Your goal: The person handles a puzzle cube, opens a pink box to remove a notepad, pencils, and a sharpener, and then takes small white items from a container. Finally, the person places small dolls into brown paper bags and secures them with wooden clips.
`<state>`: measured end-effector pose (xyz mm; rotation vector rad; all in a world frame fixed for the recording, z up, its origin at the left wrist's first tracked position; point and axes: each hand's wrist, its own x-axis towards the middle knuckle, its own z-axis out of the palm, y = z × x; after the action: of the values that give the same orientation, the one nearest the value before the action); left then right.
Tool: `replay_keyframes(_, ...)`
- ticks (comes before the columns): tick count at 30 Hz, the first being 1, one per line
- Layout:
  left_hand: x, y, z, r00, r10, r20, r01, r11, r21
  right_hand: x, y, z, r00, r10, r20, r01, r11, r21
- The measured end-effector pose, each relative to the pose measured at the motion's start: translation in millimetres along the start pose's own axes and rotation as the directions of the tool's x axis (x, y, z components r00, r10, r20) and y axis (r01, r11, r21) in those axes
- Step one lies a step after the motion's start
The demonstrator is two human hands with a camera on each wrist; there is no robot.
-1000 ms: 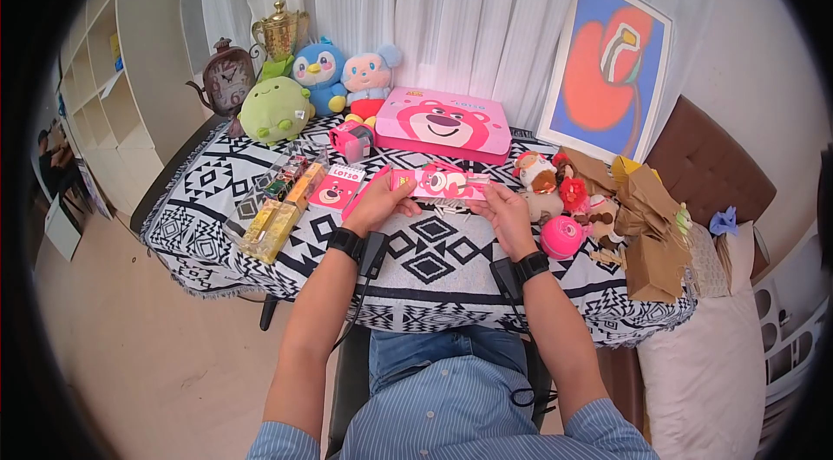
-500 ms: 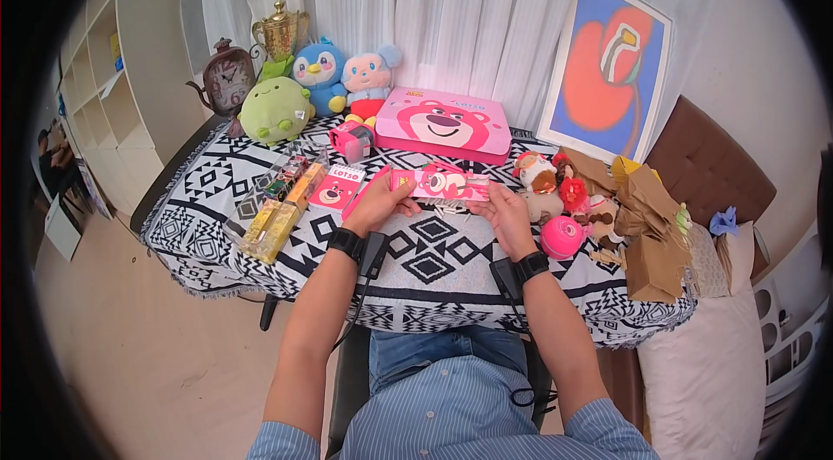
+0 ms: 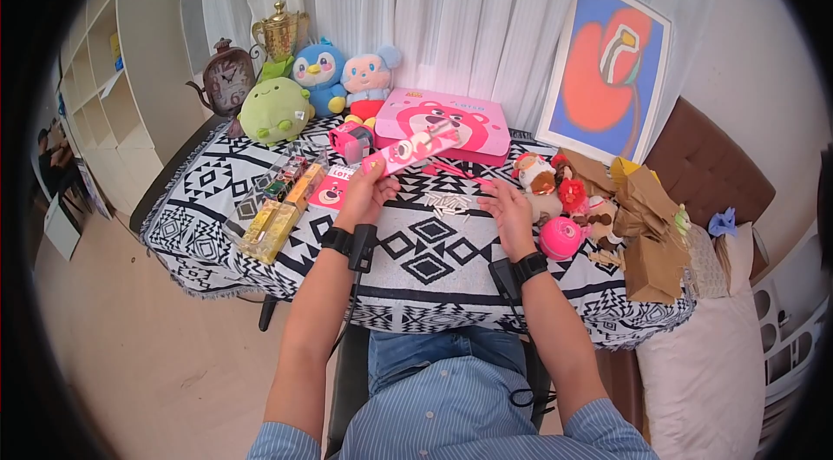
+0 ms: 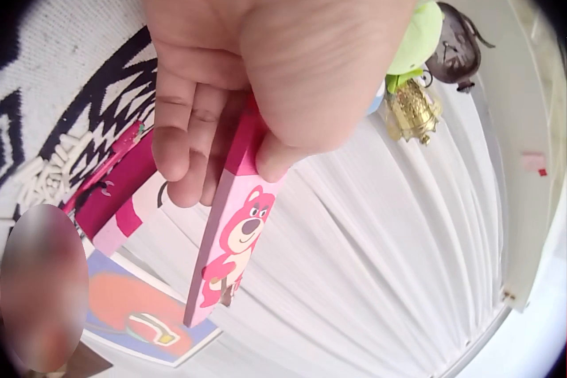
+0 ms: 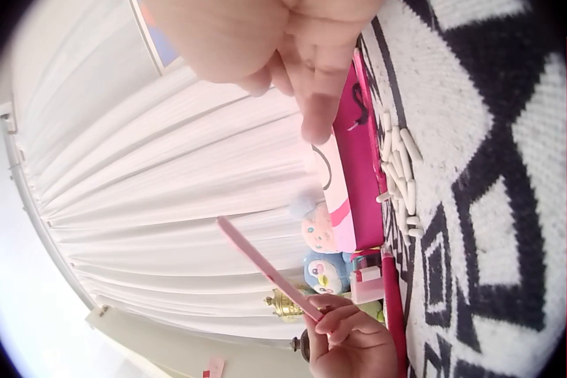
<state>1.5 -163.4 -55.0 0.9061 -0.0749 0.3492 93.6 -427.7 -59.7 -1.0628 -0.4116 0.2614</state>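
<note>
My left hand [image 3: 366, 198] grips one end of a slim pink box [image 3: 422, 147] printed with a pink bear. Tilted up to the right in the head view, the box overlaps the large bear box behind it. Thumb and fingers pinch its darker pink end [image 4: 244, 149] in the left wrist view. My right hand [image 3: 508, 215] holds nothing, its fingers loosely extended over the cloth. Between the hands lies a pile of short white sticks [image 3: 449, 205]. Just behind them is a thin pink pen-like item [image 3: 453, 169].
A large pink Lotso box [image 3: 468, 134] stands at the back, beside plush toys [image 3: 318, 74]. Left are a Lotso notepad [image 3: 331, 191] and yellow packages [image 3: 271, 230]. On the right sit a pink ball [image 3: 562, 238], small plush figures [image 3: 535, 172] and crumpled brown paper [image 3: 646, 208].
My right hand has let go of the slim box's right end. My left hand has swung the box up and left, uncovering the white sticks and the pink pen-like item.
</note>
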Motion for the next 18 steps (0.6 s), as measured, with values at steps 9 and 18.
replay_keyframes(9, 0.5, 3.1, -4.8, 0.999, -0.017, -0.033, 0.012, 0.991, -0.135, 41.1, 36.1, -29.0, 0.915, -0.372, 0.158, 0.246, 0.203, -0.948)
replay_keyframes(18, -0.3, 3.7, -6.1, 0.999, -0.008, -0.034, 0.004, 0.992, -0.127, 46.8, 23.0, -16.0, 0.969, -0.218, 0.117, 0.115, -0.024, -0.993)
